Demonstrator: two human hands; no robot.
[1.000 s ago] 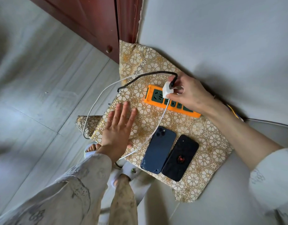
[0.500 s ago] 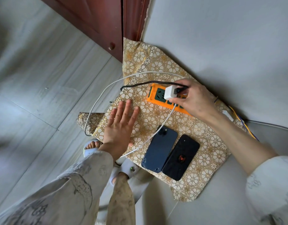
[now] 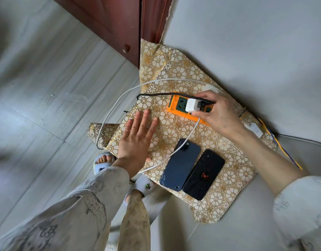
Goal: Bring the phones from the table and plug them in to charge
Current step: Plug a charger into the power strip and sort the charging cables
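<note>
Two phones lie face down side by side on a gold flower-patterned cloth (image 3: pixel 176 73): a dark blue phone (image 3: pixel 180 166) and, to its right, a black phone (image 3: pixel 204 174) with a red spider mark. An orange power strip (image 3: pixel 171 107) lies further back on the cloth. My right hand (image 3: pixel 217 113) grips a white charger plug (image 3: pixel 192 105) at the strip's sockets. A white cable (image 3: pixel 189 134) runs from the plug across the blue phone's top corner. My left hand (image 3: pixel 136 140) rests flat on the cloth, fingers spread, left of the phones.
A black braided cable (image 3: pixel 156 95) and a long white cable loop (image 3: pixel 109 113) trail off the cloth's left edge over the grey floor. A dark red wooden door (image 3: pixel 109 20) stands behind. The grey wall is on the right. My slippered feet (image 3: pixel 101 163) stand below the cloth.
My right hand has carried the white plug rightward along the orange strip and turned it down onto the sockets. The left hand has stayed flat on the cloth. The phones have not moved.
</note>
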